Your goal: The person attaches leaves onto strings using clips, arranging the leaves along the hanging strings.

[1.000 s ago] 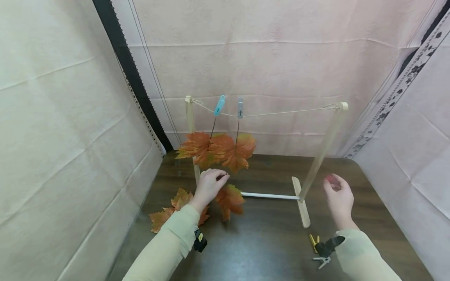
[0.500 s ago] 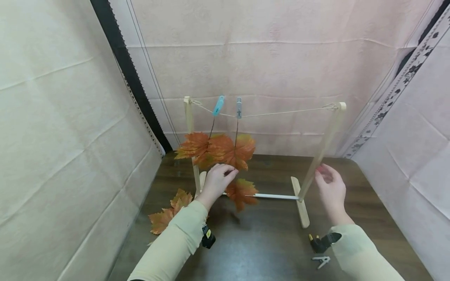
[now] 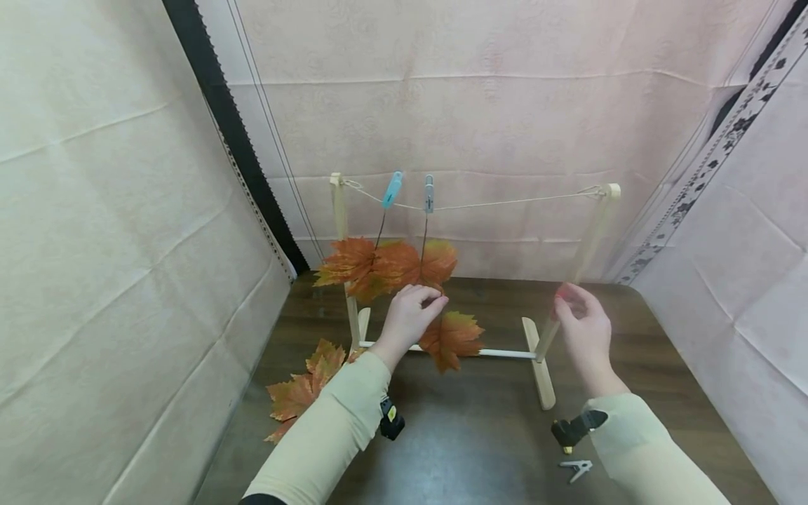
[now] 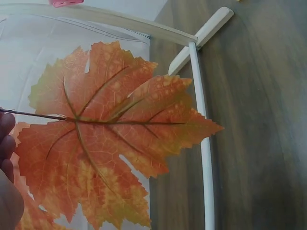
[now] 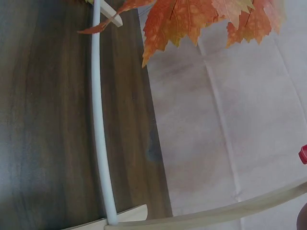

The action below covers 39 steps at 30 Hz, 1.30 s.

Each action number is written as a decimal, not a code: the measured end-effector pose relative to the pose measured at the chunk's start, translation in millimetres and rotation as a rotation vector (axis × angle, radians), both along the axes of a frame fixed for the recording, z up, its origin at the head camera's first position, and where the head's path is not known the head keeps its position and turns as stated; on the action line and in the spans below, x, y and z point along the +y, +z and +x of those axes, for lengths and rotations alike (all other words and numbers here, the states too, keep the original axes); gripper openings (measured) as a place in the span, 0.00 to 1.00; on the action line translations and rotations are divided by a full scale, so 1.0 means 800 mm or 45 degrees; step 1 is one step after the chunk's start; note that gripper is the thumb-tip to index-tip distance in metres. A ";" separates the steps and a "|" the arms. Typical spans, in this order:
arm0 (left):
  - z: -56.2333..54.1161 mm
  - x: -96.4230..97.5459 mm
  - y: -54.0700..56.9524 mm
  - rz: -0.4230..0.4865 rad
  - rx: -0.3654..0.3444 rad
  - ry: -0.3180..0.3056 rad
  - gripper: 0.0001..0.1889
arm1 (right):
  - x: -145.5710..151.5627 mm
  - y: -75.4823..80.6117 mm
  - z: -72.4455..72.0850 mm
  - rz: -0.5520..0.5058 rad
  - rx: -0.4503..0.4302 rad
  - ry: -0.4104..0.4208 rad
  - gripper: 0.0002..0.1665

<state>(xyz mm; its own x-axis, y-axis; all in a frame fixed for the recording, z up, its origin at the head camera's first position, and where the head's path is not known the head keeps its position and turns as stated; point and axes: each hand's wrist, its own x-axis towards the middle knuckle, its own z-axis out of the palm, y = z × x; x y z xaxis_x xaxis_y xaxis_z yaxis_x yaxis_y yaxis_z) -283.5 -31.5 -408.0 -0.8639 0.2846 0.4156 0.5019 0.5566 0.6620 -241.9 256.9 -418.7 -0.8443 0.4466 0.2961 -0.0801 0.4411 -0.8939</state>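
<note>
My left hand (image 3: 413,315) pinches the thin stem of an orange maple leaf (image 4: 110,129), which hangs below the fingers in front of the white rod. Between the fingertips of my right hand (image 3: 583,326), by the right post, is a small red clothespin (image 5: 303,154), mostly hidden by the fingers. A string (image 3: 505,203) runs between two wooden posts above both hands. On its left half, a light blue clothespin (image 3: 392,189) and a grey-blue clothespin (image 3: 429,194) each hold a leaf by its stem; the two hanging leaves (image 3: 347,261) overlap.
More maple leaves (image 3: 297,393) lie on the dark wooden table at left, partly behind the left sleeve. A grey clothespin (image 3: 576,468) and a yellow clothespin (image 3: 567,449) lie near the right wrist. The right post (image 3: 590,245) and white rod (image 3: 505,353) stand close to the hands.
My left hand has moved right and up, carrying the leaf along the rod. My right hand has moved left with the red clothespin, from beyond the right post to overlap it.
</note>
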 end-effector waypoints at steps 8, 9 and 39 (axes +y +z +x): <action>-0.008 0.010 0.013 0.009 -0.014 -0.003 0.12 | -0.011 0.017 -0.005 -0.001 -0.016 0.071 0.25; -0.008 0.012 0.015 0.008 -0.016 -0.004 0.13 | -0.013 0.019 -0.006 -0.009 -0.012 0.081 0.25; -0.006 0.038 0.063 0.027 -0.151 0.030 0.13 | -0.050 0.088 -0.033 0.022 0.169 0.272 0.22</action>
